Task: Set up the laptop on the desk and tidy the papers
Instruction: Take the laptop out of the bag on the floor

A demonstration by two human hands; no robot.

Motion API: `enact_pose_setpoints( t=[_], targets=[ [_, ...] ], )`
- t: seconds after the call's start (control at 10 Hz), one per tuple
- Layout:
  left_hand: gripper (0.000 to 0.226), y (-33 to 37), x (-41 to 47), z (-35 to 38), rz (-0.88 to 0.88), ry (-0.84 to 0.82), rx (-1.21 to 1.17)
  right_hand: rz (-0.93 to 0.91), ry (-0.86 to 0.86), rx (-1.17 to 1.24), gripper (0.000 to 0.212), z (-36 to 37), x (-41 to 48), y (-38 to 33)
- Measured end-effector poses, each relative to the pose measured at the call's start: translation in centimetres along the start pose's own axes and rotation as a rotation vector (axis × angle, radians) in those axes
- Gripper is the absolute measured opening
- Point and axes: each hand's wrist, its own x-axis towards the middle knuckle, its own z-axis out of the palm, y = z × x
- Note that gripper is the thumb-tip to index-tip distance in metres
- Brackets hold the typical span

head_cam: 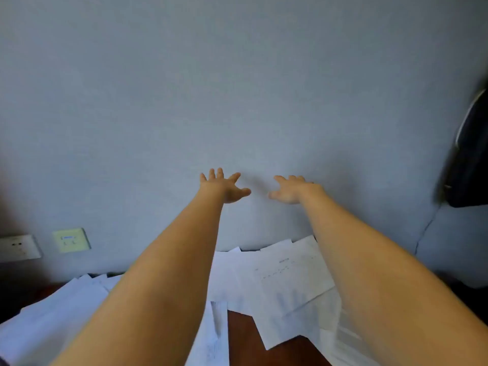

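Both arms are stretched out ahead. The left hand (223,187) is up in front of the grey wall (237,88), fingers (219,172) spread wide and holding nothing. The right hand (290,190) is near it, fingers splayed as well, the 2 hands apart. Touching the wall? Cannot tell. Below, the papers (285,276) lie scattered and overlapping across the dark red-brown table (240,336), some reaching the wall. Low left, 2 plates: a white socket (18,247) and a pale green socket (71,240). At the far right is a dark blurred object (467,167), with a thin cable (425,231) below it.
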Motion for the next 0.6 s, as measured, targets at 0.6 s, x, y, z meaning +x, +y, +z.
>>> enact_pose_setpoints(
  t=[0.6],
  targets=[
    [0.068, 25.5, 1.9, 4.1, 0.073, -0.087, 0.004, 0.125, -0.148, -0.018, 0.061, 2.9, 0.1, 26.9]
  ],
)
